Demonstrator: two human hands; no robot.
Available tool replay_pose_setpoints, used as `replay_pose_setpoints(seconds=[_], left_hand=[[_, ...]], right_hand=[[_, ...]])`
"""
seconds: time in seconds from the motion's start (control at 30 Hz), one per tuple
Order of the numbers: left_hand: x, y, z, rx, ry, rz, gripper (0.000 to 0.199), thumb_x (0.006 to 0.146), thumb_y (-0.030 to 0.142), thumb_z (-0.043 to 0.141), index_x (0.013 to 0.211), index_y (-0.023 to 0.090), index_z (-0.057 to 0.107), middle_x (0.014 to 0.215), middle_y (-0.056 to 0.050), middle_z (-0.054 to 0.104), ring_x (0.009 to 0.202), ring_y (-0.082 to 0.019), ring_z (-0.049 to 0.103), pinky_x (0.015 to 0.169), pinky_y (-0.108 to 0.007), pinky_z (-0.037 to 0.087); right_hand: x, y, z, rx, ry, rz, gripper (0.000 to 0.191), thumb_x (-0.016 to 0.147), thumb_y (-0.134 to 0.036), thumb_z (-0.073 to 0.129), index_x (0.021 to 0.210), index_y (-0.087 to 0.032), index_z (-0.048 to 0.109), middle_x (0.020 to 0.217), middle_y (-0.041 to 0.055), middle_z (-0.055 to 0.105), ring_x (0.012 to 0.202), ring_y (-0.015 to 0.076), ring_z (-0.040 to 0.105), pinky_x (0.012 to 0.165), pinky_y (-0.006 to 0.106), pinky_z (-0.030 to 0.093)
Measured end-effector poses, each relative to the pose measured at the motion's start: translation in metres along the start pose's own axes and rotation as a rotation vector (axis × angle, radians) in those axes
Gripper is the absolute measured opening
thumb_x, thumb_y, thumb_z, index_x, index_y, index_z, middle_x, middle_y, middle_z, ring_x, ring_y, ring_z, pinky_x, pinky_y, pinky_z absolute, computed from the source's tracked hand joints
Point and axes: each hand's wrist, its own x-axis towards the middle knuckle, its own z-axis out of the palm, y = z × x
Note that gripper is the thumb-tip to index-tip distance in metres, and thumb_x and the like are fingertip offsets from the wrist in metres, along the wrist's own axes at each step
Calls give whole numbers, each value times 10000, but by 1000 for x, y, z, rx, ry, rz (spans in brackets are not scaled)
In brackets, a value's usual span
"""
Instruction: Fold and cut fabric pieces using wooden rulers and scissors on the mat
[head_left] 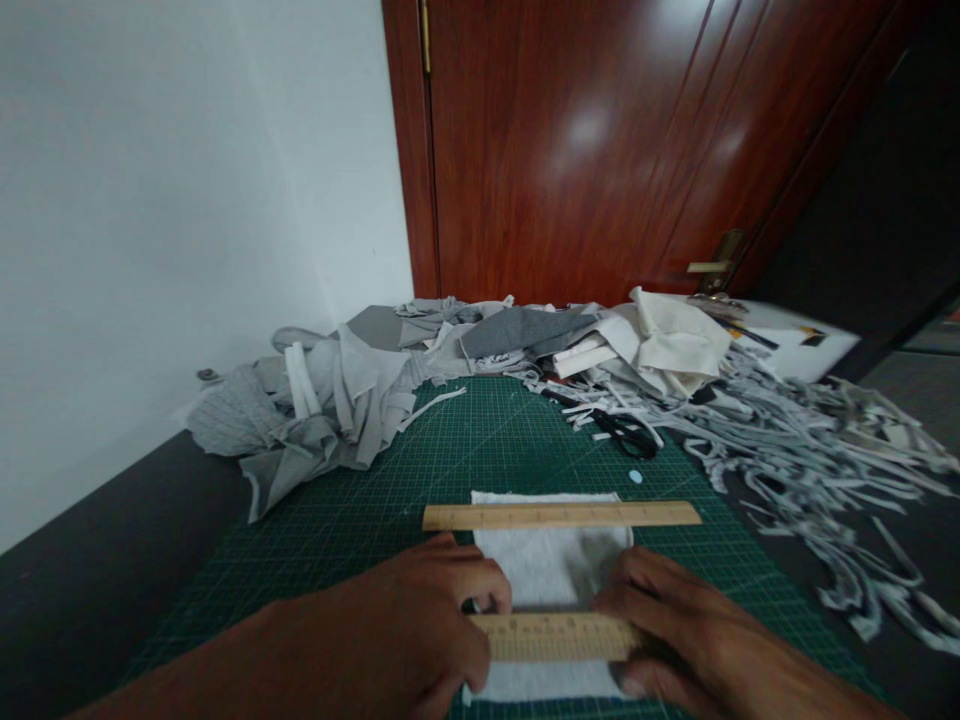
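A light grey piece of fabric (551, 565) lies flat on the green cutting mat (517, 440). Across its near part runs a wooden ruler (555, 637), gripped at its left end by my left hand (446, 625) and at its right end by my right hand (667, 630). The fingers of both hands are closed around the ruler's ends and hide them. Farther up, a second wooden ruler (562, 515) rests across the fabric near its far edge, reaching past it on both sides, with no hand on it.
Crumpled grey cloth (322, 400) is heaped at the left. Along the back are more fabric pieces (525, 330) and cream cloth (679, 340). Black-handled scissors (622, 432) lie beside cut fabric strips (795, 450) at the right. A wooden door (570, 150) stands behind.
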Motion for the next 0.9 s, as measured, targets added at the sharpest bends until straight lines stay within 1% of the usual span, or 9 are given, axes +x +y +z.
replay_pose_setpoints(seconds=[0.13, 0.27, 0.37, 0.43, 0.5, 0.6, 0.67, 0.73, 0.9], left_hand=[[2, 3, -4, -63, -14, -97, 196, 722, 7, 680, 735, 203, 675, 1060, 26, 651, 1004, -154, 641, 853, -242, 479], [4, -3, -7, -109, -38, -108, 272, 697, -6, 672, 798, 226, 771, 1121, 28, 676, 992, -147, 667, 869, -229, 497], [6, -8, -8, -166, -56, -119, 280, 691, -4, 668, 797, 227, 785, 1093, 34, 684, 938, -132, 674, 812, -204, 503], [7, -10, -7, -204, -55, -129, 261, 690, -1, 655, 790, 211, 770, 1069, 28, 678, 912, -127, 675, 773, -191, 501], [8, -10, -7, -215, -38, -119, 271, 697, 1, 639, 848, 198, 749, 1060, 17, 675, 927, -134, 675, 802, -199, 506], [7, -8, -5, -189, -7, -115, 408, 713, 14, 627, 1073, 199, 682, 1085, 3, 690, 1005, -166, 666, 906, -248, 506], [7, -6, -4, -169, -6, -145, 457, 732, 29, 620, 1151, 212, 622, 1115, -4, 691, 1031, -184, 655, 929, -280, 506], [7, -5, -2, -150, -21, -171, 421, 743, 37, 615, 1121, 222, 600, 1126, -14, 679, 1045, -201, 643, 936, -306, 507], [8, -3, 5, -127, -44, -157, 375, 754, 38, 618, 1081, 218, 582, 1129, -28, 661, 1103, -230, 615, 1037, -376, 473]], right_hand=[[0, 1, 0, 26, -19, 19, 228, 989, -328, 737, 1217, -343, 753, 1108, 40, 726, 1055, 276, 715, 932, 389, 627], [-3, 7, 1, 61, -44, 37, 199, 992, -356, 736, 1187, -339, 770, 1093, 52, 717, 1081, 296, 715, 921, 393, 630], [-5, 14, 6, 104, -14, 32, 189, 976, -390, 759, 1151, -331, 793, 1086, 57, 722, 1036, 293, 727, 871, 368, 645], [-6, 18, 9, 123, 9, 36, 210, 950, -373, 791, 1155, -325, 801, 1091, 58, 728, 997, 283, 736, 838, 350, 652], [-6, 20, 10, 132, 22, 33, 224, 933, -335, 812, 1157, -324, 807, 1092, 54, 733, 984, 276, 741, 831, 338, 654], [-6, 18, 8, 130, 16, 29, 208, 917, -271, 823, 1118, -327, 822, 1106, 50, 741, 1004, 276, 744, 854, 337, 653], [-5, 17, 5, 126, 5, 29, 216, 906, -245, 829, 1104, -332, 826, 1106, 48, 747, 1009, 278, 748, 853, 335, 655], [-5, 16, 3, 121, 2, 29, 240, 896, -221, 831, 1107, -335, 825, 1099, 47, 753, 1000, 277, 754, 832, 326, 660], [-7, 16, 1, 75, -2, 24, 308, 876, -185, 827, 1146, -332, 820, 1131, 57, 760, 1006, 282, 769, 834, 311, 663]])
